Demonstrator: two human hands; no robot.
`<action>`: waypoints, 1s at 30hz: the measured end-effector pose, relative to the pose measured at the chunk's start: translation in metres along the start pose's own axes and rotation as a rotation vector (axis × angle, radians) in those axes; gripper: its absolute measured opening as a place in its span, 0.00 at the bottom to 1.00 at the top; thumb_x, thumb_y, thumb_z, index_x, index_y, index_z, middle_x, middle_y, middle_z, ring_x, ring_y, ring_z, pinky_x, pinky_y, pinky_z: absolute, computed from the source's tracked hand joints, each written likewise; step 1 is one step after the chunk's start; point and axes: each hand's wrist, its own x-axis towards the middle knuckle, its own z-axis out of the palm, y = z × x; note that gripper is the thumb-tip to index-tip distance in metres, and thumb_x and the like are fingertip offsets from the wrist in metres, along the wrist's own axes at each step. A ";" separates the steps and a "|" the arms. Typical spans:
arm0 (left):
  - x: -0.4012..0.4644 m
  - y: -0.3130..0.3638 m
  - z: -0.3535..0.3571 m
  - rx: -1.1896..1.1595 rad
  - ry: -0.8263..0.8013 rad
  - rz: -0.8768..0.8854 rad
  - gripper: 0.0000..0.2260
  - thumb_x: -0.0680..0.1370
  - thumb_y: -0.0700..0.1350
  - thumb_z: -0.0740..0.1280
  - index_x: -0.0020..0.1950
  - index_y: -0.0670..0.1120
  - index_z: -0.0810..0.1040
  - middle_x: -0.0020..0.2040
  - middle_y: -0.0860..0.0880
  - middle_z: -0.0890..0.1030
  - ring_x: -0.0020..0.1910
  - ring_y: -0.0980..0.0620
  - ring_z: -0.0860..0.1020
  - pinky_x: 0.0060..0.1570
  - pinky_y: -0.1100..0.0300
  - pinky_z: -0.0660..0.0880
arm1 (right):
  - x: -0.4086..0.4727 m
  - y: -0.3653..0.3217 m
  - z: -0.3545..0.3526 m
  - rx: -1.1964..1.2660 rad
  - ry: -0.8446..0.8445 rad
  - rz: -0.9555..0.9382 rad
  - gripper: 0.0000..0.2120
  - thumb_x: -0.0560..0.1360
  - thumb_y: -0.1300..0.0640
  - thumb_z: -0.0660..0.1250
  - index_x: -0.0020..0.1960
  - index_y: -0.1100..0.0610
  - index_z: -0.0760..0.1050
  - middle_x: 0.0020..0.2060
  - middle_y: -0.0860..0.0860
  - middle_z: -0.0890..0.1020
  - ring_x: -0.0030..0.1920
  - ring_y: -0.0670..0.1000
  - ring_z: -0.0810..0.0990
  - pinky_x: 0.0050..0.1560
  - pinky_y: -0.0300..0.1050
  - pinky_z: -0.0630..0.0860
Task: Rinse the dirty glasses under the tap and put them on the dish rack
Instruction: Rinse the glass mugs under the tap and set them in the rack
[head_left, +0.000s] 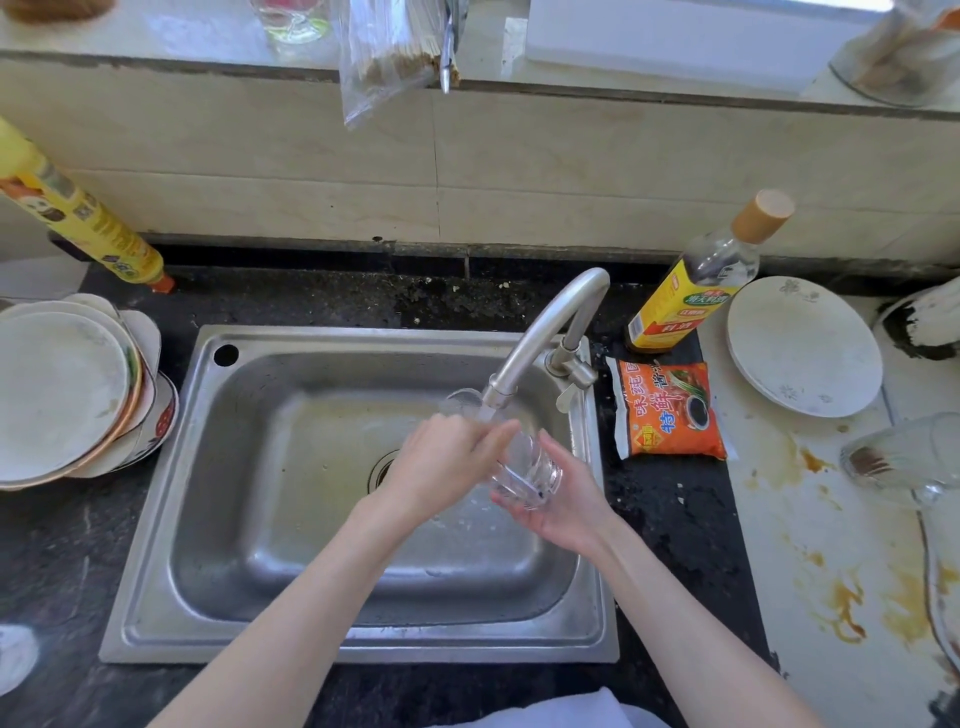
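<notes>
1. Both hands hold one clear glass (524, 467) over the sink (249, 467), just under the spout of the tap (545, 332).
2. Right hand (566, 499) cups the glass from below and from the right, fingers curled round its ribbed base.
3. Left hand (447, 462) lies over the top of the glass; its fingers reach across the mouth, though whether they go inside cannot be told.
4. Water at the spout is hard to make out; a faint clear blur shows just left of the spout end.
5. Left of the sink, a stack of plates (62, 395) sits on the dark counter (670, 519).
6. Behind that stack a yellow bottle (78, 218) leans against the tiled wall.
7. Right of the tap stands a bottle with a yellow label (696, 291), tilted in this wide view, and just in front of it lies an orange sauce packet (670, 410).
8. Farther right, on a stained white surface (810, 545), rests a white plate (802, 345).
9. Near the right edge another glass (904, 457) lies on its side on that stained surface, well apart from the sink.
</notes>
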 end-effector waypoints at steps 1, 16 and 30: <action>-0.002 -0.001 0.000 -0.008 -0.038 0.017 0.17 0.80 0.55 0.56 0.40 0.49 0.79 0.38 0.49 0.84 0.42 0.47 0.81 0.48 0.53 0.75 | 0.002 0.000 0.001 -0.020 0.002 -0.001 0.26 0.66 0.45 0.72 0.58 0.59 0.77 0.49 0.60 0.80 0.42 0.58 0.81 0.39 0.45 0.77; -0.014 -0.019 0.009 0.291 0.174 0.559 0.11 0.65 0.30 0.68 0.43 0.43 0.78 0.36 0.50 0.82 0.37 0.47 0.78 0.46 0.60 0.67 | 0.002 -0.024 0.001 0.100 0.043 -0.034 0.19 0.80 0.52 0.56 0.59 0.66 0.74 0.50 0.61 0.82 0.51 0.59 0.81 0.53 0.55 0.77; -0.020 -0.036 0.014 0.319 0.241 0.470 0.09 0.62 0.31 0.65 0.35 0.45 0.74 0.29 0.51 0.79 0.29 0.48 0.75 0.40 0.60 0.66 | 0.018 -0.058 0.007 0.258 0.264 -0.213 0.08 0.80 0.64 0.54 0.46 0.65 0.70 0.67 0.59 0.70 0.68 0.59 0.68 0.61 0.50 0.69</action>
